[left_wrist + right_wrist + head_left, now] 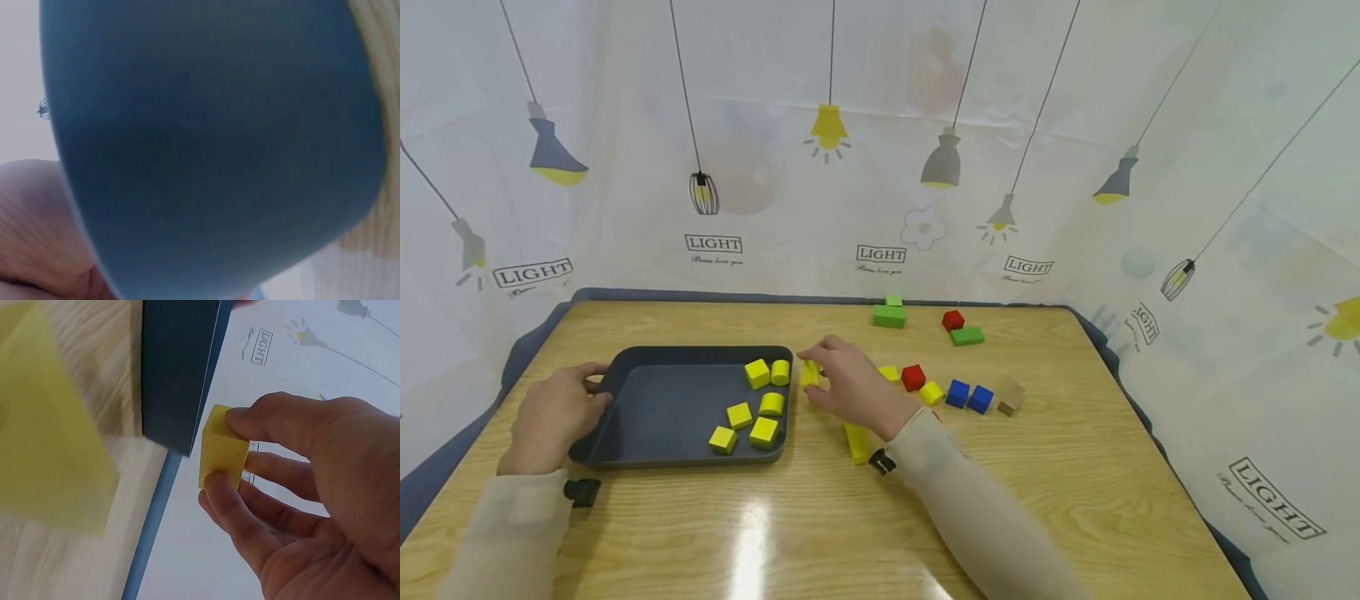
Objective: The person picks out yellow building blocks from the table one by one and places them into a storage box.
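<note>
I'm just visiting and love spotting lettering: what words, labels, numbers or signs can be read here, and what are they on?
"LIGHT": boxed, repeated across the printed backdrop; one at right is only partly visible.
Small script beneath: too small and blurred to read surely.
Dark tray, held yellow block: no lettering visible.

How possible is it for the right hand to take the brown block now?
Probably not directly: the right hand pinches a yellow block beside the tray. Once freed, it could likely get there, as nothing lies on the brown block.
</note>
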A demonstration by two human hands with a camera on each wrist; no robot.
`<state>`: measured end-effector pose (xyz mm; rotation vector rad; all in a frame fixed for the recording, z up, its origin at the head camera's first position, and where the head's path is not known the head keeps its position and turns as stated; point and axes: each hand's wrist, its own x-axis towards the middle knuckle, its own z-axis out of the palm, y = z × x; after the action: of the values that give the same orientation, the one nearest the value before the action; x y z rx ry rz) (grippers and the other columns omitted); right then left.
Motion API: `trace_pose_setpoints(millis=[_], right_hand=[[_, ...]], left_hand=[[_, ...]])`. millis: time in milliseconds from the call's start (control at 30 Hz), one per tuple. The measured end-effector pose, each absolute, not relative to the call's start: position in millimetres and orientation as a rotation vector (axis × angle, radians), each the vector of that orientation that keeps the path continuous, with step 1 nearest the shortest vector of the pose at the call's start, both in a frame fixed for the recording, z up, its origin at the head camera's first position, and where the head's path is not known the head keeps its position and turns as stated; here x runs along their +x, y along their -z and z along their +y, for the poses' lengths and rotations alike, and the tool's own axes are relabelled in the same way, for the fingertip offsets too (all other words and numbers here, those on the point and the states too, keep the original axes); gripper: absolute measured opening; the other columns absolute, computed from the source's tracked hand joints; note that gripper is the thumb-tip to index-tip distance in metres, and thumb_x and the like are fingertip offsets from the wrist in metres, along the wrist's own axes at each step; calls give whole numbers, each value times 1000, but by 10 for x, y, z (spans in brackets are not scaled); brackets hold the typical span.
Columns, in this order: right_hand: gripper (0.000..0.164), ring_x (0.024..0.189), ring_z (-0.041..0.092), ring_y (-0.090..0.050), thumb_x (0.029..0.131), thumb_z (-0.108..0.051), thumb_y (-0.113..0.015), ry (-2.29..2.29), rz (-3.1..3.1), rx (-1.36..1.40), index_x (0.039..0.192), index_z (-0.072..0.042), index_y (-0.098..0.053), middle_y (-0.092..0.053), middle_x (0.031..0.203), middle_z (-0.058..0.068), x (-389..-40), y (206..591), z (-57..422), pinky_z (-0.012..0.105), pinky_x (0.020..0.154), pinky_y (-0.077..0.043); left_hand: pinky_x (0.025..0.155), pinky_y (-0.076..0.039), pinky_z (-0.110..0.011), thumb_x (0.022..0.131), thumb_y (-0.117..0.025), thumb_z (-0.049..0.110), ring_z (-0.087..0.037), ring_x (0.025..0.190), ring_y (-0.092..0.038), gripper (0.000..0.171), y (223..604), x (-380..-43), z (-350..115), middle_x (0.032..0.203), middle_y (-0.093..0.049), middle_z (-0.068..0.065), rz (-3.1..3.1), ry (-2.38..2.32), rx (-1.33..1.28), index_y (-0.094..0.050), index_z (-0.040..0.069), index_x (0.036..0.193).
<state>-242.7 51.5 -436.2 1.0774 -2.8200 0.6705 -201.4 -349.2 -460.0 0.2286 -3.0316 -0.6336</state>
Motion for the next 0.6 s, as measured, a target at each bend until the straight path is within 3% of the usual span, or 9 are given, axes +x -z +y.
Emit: trace_pose_setpoints(millis=[400, 600], right_hand=[[48, 94, 7, -52, 92, -26, -76, -545, -2808, 1244, 135, -10, -61, -57, 123, 3, -2393, 4313, -46, 14, 80, -46], [48, 85, 5, -51, 94, -26, -73, -495, -2847, 1294, 137, -11, -60, -56, 125, 2, -2369, 4313, -264, 12, 69, -44]], left_hand=[[56, -49, -44, 93, -66, 11, -45, 88, -62, 51, 4558, -1990, -3482, 116, -64, -30, -3046, 626, 241, -52, -3, 140], [57, -49, -45, 93, -65, 11, -45, 89, -62, 50, 4575, -2013, -3477, 116, -64, -30, -3045, 628, 235, -52, -3, 140]])
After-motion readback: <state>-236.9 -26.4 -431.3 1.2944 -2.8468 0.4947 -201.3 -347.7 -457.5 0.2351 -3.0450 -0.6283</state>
